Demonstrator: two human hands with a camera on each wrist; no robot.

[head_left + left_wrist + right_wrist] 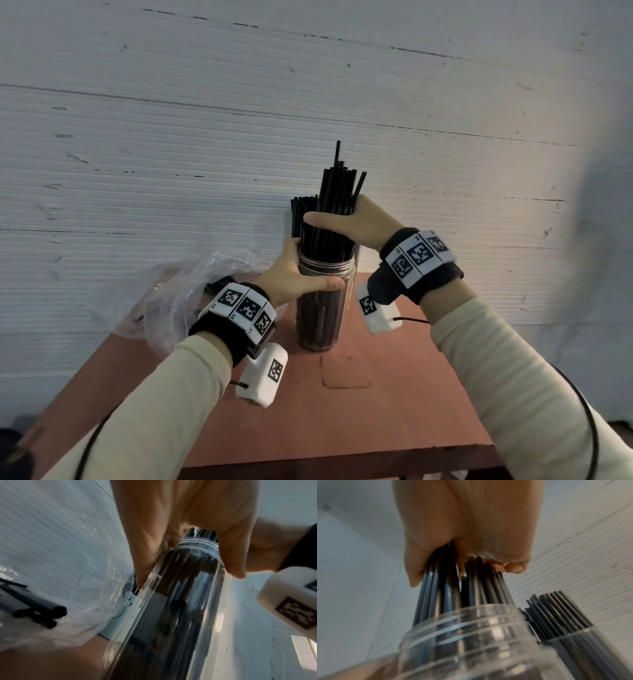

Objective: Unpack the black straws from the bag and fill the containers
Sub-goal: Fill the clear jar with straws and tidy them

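Head view: left hand grips the jar near the tabletop's back edge; right hand grasps straws in it.

It looks like a plain storeroom or workshop corner, though the narrow view leaves that uncertain. Behind the hands runs a wall of white ribbed panels, scuffed and marked. Below them is a bare reddish-brown table with a pen scrawl on its top. Left of the left hand lies a crumpled clear plastic bag.
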